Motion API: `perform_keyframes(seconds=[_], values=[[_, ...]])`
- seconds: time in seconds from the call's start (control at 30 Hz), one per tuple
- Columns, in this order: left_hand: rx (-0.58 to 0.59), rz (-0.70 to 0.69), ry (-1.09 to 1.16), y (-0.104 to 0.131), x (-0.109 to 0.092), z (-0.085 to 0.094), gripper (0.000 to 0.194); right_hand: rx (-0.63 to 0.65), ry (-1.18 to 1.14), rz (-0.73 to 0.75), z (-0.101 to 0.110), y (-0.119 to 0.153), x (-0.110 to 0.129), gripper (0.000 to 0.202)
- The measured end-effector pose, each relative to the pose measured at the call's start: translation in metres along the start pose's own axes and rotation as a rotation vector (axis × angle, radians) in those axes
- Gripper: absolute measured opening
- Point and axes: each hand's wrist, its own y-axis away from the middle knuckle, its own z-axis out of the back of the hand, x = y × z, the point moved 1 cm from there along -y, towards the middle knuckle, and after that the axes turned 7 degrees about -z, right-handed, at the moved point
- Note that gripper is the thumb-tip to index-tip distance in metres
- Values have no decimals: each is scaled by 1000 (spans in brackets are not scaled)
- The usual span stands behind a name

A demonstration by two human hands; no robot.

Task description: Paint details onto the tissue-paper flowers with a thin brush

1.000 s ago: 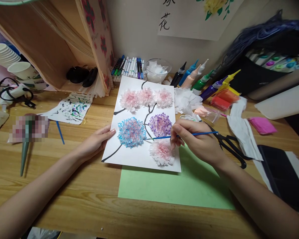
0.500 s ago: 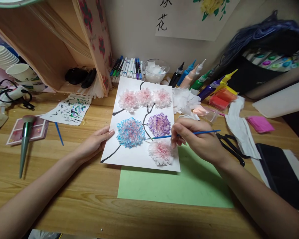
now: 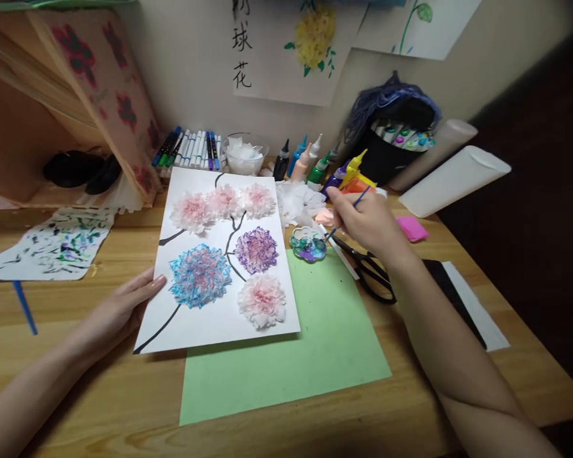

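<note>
My left hand [image 3: 136, 296] grips the left edge of a white sheet [image 3: 210, 337], thumb on top. Black painted branches and fluffy paper flowers cover the sheet: several pale pink ones, a blue-tipped flower [image 3: 200, 275] and a purple-tipped flower [image 3: 256, 250]. Closed around a thin blue paintbrush [image 3: 361, 196], my right hand [image 3: 363, 219] is to the right of the sheet. The brush tip is at the small flower-shaped palette [image 3: 308, 244], which holds green, blue and purple paint. A green sheet [image 3: 286, 375] lies under the white one.
Black scissors [image 3: 379, 280] lie beneath my right forearm. Paint bottles [image 3: 298, 159], markers [image 3: 191, 149] and a clear bowl [image 3: 245, 156] of tissue line the wall. A paint-stained cloth [image 3: 60, 245] and another brush [image 3: 25, 307] are at left.
My right hand has moved the paintbrush away from the flowers to the palette, now uncovered on the right. My left hand still holds the sheet. The camera view has turned right.
</note>
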Motion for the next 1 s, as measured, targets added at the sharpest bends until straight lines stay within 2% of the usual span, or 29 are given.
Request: perform_keyframes(seconds=[0.13,0.3,0.67,1.0], values=[[-32,10,11,1,-1,-3,76,81,34,-7,-8,0,1,57],[-22,20,-26,-1,-1,-1,76,141,72,-32,-9,1,0,55],[-55,16,-59,3,-3,-4,66,213,15,-32,-7,2,1,54],[-43,18,-45,1,-2,-2,76,263,43,-22,-6,2,0,54]])
